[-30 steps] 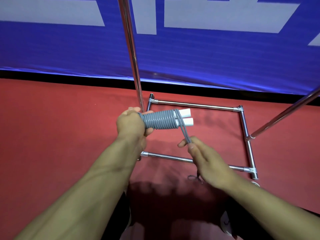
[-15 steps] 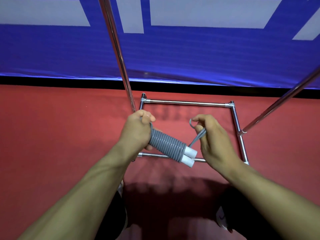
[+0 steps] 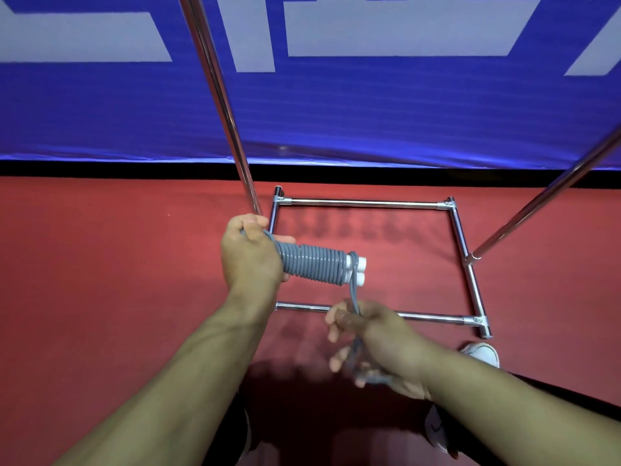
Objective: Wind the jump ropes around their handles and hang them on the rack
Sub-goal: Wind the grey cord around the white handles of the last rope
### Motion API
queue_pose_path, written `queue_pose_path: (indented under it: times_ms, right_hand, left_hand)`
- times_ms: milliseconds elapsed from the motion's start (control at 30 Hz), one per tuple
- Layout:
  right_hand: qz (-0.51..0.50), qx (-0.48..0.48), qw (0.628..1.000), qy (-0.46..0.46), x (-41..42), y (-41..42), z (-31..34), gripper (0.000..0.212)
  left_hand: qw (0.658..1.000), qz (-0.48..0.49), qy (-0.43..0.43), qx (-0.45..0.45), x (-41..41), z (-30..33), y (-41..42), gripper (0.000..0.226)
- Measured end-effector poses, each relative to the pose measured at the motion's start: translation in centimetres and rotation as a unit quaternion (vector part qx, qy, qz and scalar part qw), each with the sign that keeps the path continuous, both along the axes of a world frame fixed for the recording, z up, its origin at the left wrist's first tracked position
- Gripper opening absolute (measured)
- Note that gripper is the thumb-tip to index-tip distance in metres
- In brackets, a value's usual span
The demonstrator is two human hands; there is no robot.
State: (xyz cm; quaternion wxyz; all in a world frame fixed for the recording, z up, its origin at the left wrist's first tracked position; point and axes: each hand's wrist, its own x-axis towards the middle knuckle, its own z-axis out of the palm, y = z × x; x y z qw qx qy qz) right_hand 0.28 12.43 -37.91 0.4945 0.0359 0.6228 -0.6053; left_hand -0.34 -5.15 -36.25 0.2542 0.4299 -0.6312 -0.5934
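Steadying the paired handles point(image 3: 356, 272), the left hand point(image 3: 250, 255) clenches the wound end while the right hand point(image 3: 373, 344) fingers grasp the gray rope point(image 3: 353, 294) tail, pulling it taut to cinch.

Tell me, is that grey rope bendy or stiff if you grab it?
Probably bendy: the grey rope lies in tight coils round the two white-tipped handles. Its loose end hangs in a soft curve down into the right hand, so it likely flops. The left hand alone holds the bundle up, so it seems light.
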Motion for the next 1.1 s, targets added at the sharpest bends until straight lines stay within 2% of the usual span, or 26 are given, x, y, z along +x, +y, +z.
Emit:
queue_pose_path:
  times_ms: [33,100,133,167,233,267,333,433,500,533,600,667,767,833,867,933,1100]
  right_hand:
    - [-0.024,-0.017,0.997,-0.076,0.0,-0.2,0.2,0.019]
    - [-0.048,-0.025,0.993,-0.101,0.0,-0.7,-0.3,0.023]
    - [-0.05,-0.011,0.998,-0.048,-0.2,-0.8,-0.8,0.025]
    - [-0.045,0.015,0.998,0.047,-0.3,-0.9,-1.4,0.026]
    - [-0.027,0.082,0.964,0.251,-0.4,-0.8,-1.6,0.035]
    - [-0.02,0.094,0.943,0.318,-0.4,-0.7,-1.5,0.045]
    - [0.001,0.086,0.92,0.383,-0.8,-0.2,-1.2,0.047]
    - [0.117,0.121,0.88,0.445,-2.0,0.1,-1.4,0.032]
    - [0.134,0.129,0.882,0.432,-2.4,-0.1,-1.8,0.025]
    - [0.118,0.118,0.899,0.404,-2.2,-0.3,-1.8,0.022]
    - [0.05,0.043,0.959,0.274,-1.5,-0.9,-1.4,0.021]
    - [-0.006,-0.018,0.985,0.17,-1.3,-1.3,-0.9,0.028]
    - [-0.05,-0.043,0.991,0.12,-2.0,-1.4,-0.8,0.032]
    - [-0.061,-0.037,0.986,0.148,-2.0,-1.3,-0.6,0.057]
    - [-0.055,-0.027,0.982,0.179,-2.0,-1.2,-0.5,0.06]
    - [-0.05,-0.022,0.975,0.214,-2.0,-1.2,-0.5,0.053]
    - [-0.119,-0.116,0.979,0.12,-2.0,-1.7,-0.4,0.034]
  left_hand:
    - [1.0,-0.001,0.009,0.018,0.0,0.0,0.3,0.026]
    - [0.999,0.002,0.013,0.034,0.0,0.2,0.5,0.027]
    - [0.999,0.009,0.013,0.041,0.0,0.3,0.4,0.027]
    - [0.998,0.022,0.015,0.051,0.0,0.3,0.1,0.027]
    - [0.995,0.051,0.023,0.08,0.0,0.3,-0.8,0.027]
    - [0.994,0.062,0.025,0.09,0.0,0.3,-1.2,0.027]
    - [0.992,0.071,0.025,0.098,0.0,0.4,-1.5,0.026]
    - [0.996,0.053,0.013,0.077,0.2,0.5,-1.1,0.025]
    - [0.997,0.038,0.011,0.071,0.4,0.5,-0.5,0.026]
    - [0.997,0.033,0.011,0.074,0.5,0.6,-0.3,0.027]
    - [0.996,0.028,0.008,0.079,0.5,0.7,0.0,0.027]
    - [0.996,0.033,0.004,0.08,0.5,0.8,0.0,0.028]
    - [0.994,0.052,0.006,0.093,0.4,1.0,-0.1,0.028]
    - [0.993,0.059,0.01,0.102,0.3,1.1,-0.1,0.028]
    - [0.992,0.058,0.012,0.108,0.4,1.2,0.0,0.028]
    - [0.991,0.052,0.013,0.121,0.5,1.3,0.3,0.027]
    - [0.984,0.04,0.006,0.172,0.9,1.0,1.2,0.025]
